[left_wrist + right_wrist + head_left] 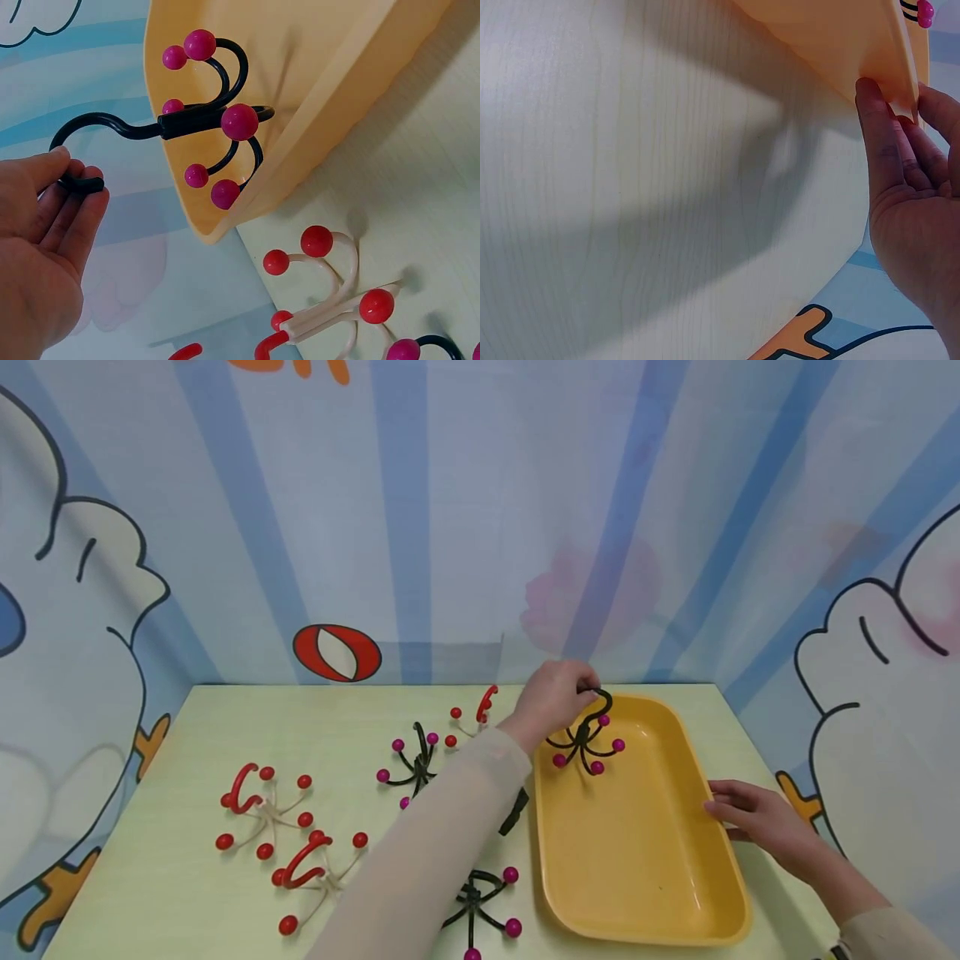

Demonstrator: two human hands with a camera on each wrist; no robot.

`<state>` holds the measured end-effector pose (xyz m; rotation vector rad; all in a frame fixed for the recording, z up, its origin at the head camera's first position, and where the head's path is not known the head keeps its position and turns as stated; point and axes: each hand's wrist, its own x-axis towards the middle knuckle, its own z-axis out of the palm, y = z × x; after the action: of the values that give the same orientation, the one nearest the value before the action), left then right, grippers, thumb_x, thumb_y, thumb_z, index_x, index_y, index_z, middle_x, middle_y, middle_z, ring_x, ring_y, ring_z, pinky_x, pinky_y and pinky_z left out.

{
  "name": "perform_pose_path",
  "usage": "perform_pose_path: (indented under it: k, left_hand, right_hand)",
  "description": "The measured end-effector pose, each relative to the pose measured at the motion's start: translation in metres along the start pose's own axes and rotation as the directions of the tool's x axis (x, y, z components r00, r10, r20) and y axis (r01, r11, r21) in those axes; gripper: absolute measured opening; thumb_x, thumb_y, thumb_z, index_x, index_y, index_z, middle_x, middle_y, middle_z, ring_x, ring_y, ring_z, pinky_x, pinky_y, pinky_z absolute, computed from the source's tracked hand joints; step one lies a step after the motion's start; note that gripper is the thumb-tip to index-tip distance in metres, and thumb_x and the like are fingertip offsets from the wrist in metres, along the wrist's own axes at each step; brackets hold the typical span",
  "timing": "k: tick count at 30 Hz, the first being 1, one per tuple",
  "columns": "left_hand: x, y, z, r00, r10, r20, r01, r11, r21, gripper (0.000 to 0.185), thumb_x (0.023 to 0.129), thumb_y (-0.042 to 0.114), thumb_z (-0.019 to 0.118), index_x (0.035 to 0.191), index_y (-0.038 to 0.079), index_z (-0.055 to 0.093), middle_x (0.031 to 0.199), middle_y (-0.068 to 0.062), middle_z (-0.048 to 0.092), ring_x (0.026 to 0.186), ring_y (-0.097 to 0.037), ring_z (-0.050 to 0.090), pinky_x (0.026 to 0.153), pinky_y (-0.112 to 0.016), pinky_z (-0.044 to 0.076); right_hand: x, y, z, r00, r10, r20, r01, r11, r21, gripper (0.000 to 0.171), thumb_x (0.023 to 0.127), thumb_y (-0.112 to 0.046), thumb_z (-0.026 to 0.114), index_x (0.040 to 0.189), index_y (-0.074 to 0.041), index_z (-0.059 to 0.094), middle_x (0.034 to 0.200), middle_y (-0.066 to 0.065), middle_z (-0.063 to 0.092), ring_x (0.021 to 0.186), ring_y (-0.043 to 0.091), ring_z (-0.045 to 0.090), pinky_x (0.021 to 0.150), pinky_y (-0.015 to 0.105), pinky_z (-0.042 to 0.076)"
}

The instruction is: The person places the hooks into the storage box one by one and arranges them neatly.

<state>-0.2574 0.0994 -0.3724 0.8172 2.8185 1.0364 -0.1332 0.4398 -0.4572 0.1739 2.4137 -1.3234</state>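
My left hand [551,697] pinches the hook end of a black multi-arm hook hanger [583,737] over the far left part of a yellow tray [622,860]. In the left wrist view the hanger [191,124] tilts sideways, its curved arms tipped with magenta balls; thumb and fingers hold the hook's tip. Along the tray's right side, my right hand [776,827] grips the rim. The right wrist view has the thumb at the rim's inner side and the fingers against the outside of the tray wall [840,45].
Two white hangers with red hooks and balls [266,814] [326,877] lie at the left. Another red-tipped one [480,714] sits at the back. Black hangers [420,766] [472,897] lie around the left forearm, which hides part of the table. A printed cloth backdrop [480,527] rises behind.
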Motion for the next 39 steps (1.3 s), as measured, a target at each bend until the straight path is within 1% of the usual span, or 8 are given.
perform_pose_path:
  k: [5,12,19,23,26,33,36,39]
  left_hand:
    - [0.001,-0.003,0.005,1.0,-0.02,0.013,0.02,0.999,-0.026,0.018,0.107,0.02,0.068,0.12,0.013,0.079,0.115,-0.002,0.077,0.1,-0.015,0.07,0.087,-0.026,0.058]
    - [0.005,-0.006,0.01,0.999,-0.044,0.019,0.045,0.998,-0.051,0.018,0.107,0.018,0.067,0.121,0.013,0.079,0.115,-0.002,0.077,0.098,-0.014,0.068,0.084,-0.025,0.058]
    - [0.006,-0.009,0.011,0.998,-0.058,0.013,0.058,0.997,-0.055,0.018,0.108,0.018,0.067,0.12,0.013,0.079,0.116,-0.003,0.077,0.1,-0.016,0.069,0.085,-0.026,0.058]
    - [0.006,-0.011,0.013,0.997,-0.074,0.0,0.074,0.996,-0.05,0.017,0.108,0.019,0.067,0.119,0.013,0.079,0.114,-0.001,0.077,0.099,-0.015,0.069,0.086,-0.027,0.058]
    - [0.006,-0.012,0.015,0.997,-0.074,-0.007,0.074,0.996,-0.04,0.017,0.108,0.019,0.067,0.118,0.013,0.079,0.114,-0.001,0.077,0.098,-0.015,0.068,0.087,-0.027,0.058]
    - [0.004,-0.015,0.018,0.997,-0.079,0.001,0.079,0.996,-0.05,0.018,0.108,0.02,0.067,0.118,0.012,0.079,0.113,-0.002,0.077,0.096,-0.015,0.068,0.086,-0.028,0.058]
    - [0.005,-0.016,0.018,0.997,-0.082,0.004,0.082,0.995,-0.052,0.019,0.108,0.02,0.067,0.121,0.013,0.079,0.115,-0.002,0.077,0.098,-0.015,0.069,0.087,-0.027,0.058]
    - [0.005,-0.017,0.017,0.997,-0.082,0.016,0.082,0.996,-0.045,0.024,0.107,0.022,0.069,0.128,0.014,0.077,0.118,-0.002,0.077,0.102,-0.015,0.07,0.089,-0.027,0.058]
  right_hand:
    - [0.001,0.001,0.0,1.0,0.007,-0.001,-0.007,1.0,0.002,0.072,0.11,-0.036,0.062,0.157,0.014,0.038,0.14,0.025,0.064,0.114,0.022,0.073,0.09,0.04,0.064]
    - [0.001,0.0,0.001,1.0,0.007,-0.004,-0.007,1.0,-0.011,0.072,0.11,-0.036,0.062,0.157,0.014,0.038,0.143,0.027,0.062,0.117,0.026,0.072,0.091,0.04,0.064]
    - [0.001,0.0,0.001,1.0,0.008,-0.001,-0.008,1.0,-0.012,0.072,0.11,-0.036,0.062,0.157,0.013,0.038,0.144,0.027,0.062,0.116,0.025,0.072,0.091,0.04,0.064]
    - [0.001,0.0,0.0,1.0,0.011,0.001,-0.011,1.0,-0.012,0.072,0.11,-0.036,0.062,0.157,0.013,0.038,0.144,0.027,0.061,0.116,0.025,0.072,0.091,0.04,0.063]
    - [0.001,0.0,0.001,1.0,0.013,0.002,-0.013,1.0,-0.008,0.072,0.11,-0.036,0.063,0.157,0.013,0.039,0.144,0.027,0.062,0.116,0.024,0.072,0.091,0.04,0.063]
    - [0.001,0.001,0.001,1.0,0.007,0.007,-0.007,1.0,0.005,0.071,0.11,-0.034,0.063,0.157,0.014,0.038,0.143,0.026,0.063,0.114,0.021,0.072,0.091,0.039,0.063]
    - [0.001,0.001,0.001,1.0,0.003,0.01,-0.003,1.0,0.005,0.07,0.11,-0.034,0.062,0.157,0.013,0.039,0.142,0.025,0.064,0.113,0.02,0.072,0.091,0.04,0.063]
    - [0.001,0.0,0.0,1.0,0.003,0.012,-0.003,1.0,0.005,0.07,0.11,-0.034,0.062,0.157,0.013,0.039,0.141,0.025,0.064,0.113,0.02,0.073,0.091,0.039,0.063]
